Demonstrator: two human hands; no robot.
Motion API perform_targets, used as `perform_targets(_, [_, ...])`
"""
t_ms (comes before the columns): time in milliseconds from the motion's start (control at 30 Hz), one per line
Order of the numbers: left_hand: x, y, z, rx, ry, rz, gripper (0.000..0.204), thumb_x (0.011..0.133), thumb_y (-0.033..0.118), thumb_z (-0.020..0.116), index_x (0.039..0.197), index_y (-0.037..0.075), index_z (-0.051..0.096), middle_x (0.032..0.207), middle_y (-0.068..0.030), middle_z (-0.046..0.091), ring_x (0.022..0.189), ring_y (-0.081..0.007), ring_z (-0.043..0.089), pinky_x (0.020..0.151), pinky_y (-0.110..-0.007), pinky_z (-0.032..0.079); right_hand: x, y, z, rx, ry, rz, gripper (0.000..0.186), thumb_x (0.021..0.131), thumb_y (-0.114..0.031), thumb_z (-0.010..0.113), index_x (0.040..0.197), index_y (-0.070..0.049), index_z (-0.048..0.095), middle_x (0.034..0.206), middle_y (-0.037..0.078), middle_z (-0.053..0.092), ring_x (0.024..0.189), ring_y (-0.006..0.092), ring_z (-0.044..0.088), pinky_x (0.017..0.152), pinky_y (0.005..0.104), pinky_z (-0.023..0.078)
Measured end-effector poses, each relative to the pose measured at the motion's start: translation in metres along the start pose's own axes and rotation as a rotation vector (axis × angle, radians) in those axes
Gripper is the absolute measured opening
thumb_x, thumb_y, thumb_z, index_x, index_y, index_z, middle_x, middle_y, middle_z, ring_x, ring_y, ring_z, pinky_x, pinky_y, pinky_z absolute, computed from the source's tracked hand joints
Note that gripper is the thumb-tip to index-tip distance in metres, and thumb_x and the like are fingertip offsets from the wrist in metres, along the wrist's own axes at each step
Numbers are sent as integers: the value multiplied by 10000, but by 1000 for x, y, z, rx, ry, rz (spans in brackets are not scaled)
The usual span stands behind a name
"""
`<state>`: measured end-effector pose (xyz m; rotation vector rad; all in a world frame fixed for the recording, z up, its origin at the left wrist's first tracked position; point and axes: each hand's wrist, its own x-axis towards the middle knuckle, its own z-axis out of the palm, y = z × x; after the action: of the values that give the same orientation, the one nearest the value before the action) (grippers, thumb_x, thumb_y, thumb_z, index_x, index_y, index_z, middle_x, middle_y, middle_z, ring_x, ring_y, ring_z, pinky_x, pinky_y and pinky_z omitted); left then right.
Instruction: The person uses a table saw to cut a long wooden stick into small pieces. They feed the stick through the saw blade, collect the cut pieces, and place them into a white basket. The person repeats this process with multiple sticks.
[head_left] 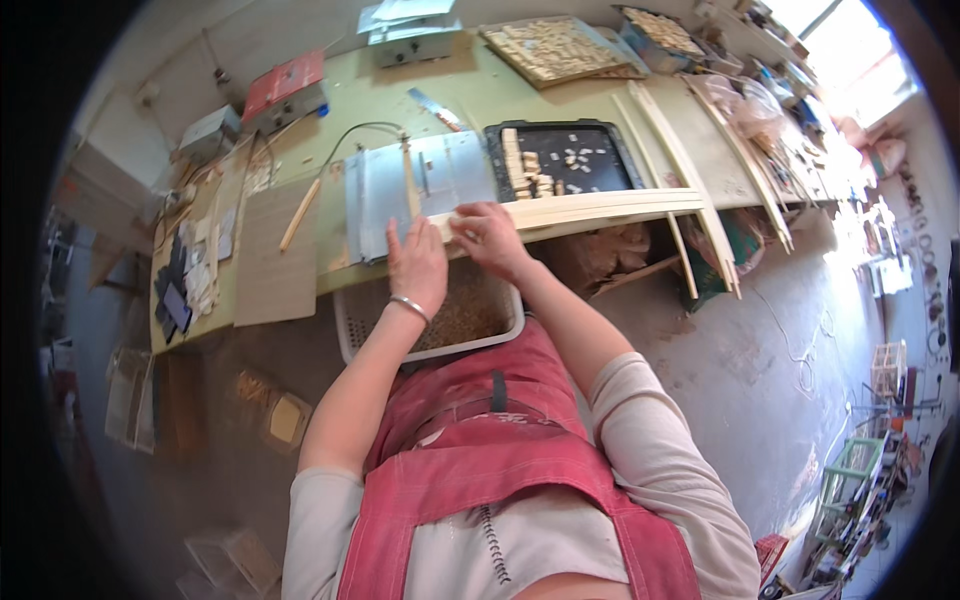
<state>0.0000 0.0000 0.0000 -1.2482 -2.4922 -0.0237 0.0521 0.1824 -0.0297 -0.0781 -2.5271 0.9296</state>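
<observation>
A stack of long pale wooden strips (pixel 600 205) lies crosswise along the bench's front edge. My left hand (pixel 418 268) is at their left end over the blue-grey metal plate (pixel 368 180), fingers closed round the end. My right hand (pixel 485 237) pinches the strips a little further right, with fingers bent. An upright wooden piece (pixel 408 170) sits on the plate beyond my left hand. Behind the strips, a black tray (pixel 610 150) holds several small wooden blocks. A white plastic basket (pixel 350 340) with wood shavings sits below my hands.
The green bench (pixel 340 95) carries a wooden-handled tool (pixel 300 215) on a cord, cardboard (pixel 275 280), red (pixel 285 85) and grey boxes, and a board of small pieces (pixel 540 50). More long strips (pixel 715 230) cross its right part, overhanging the front edge.
</observation>
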Motion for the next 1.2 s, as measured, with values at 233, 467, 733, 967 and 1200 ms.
perform_targets(233, [-2,0,-9,-3,-2,12,368,933,140,590,1249,-19,690,1335,-140,685,1382,-244,546,1263,-611,182,1,-6,-4,26,5,6,245,874,-200,789,1108,-129,812,1272,92,714,1241,325,601,1085,443,465])
perform_targets(467, [-2,-4,-6,-14,58,6,338,931,139,578,1176,-20,747,1264,-150,707,1376,-275,552,1273,-610,170,2,-7,-2,8,-10,-14,246,875,-194,793,1109,-119,808,1283,94,706,1238,338,596,1089,448,460])
perform_targets(733, [4,8,7,52,-36,-22,349,951,178,541,1156,11,768,1270,-174,723,1387,-294,554,1271,-628,158,3,8,-6,6,-58,-82,255,867,-154,793,1107,-69,802,1276,130,704,1215,345,610,1043,457,476])
perform_targets(967, [0,13,-6,65,-135,-62,392,971,215,524,1223,34,763,1364,-155,679,1459,-288,486,1289,-634,77,2,2,-6,67,-56,-85,269,873,-97,804,1138,-55,795,1263,129,701,1168,312,628,926,381,548])
perform_targets(1200, [-2,16,-8,74,-165,-81,428,979,243,525,1280,31,743,1399,-154,661,1468,-300,471,1285,-650,41,0,21,2,168,-97,7,323,858,-70,818,1177,-38,782,1312,135,681,1227,315,606,1002,397,526])
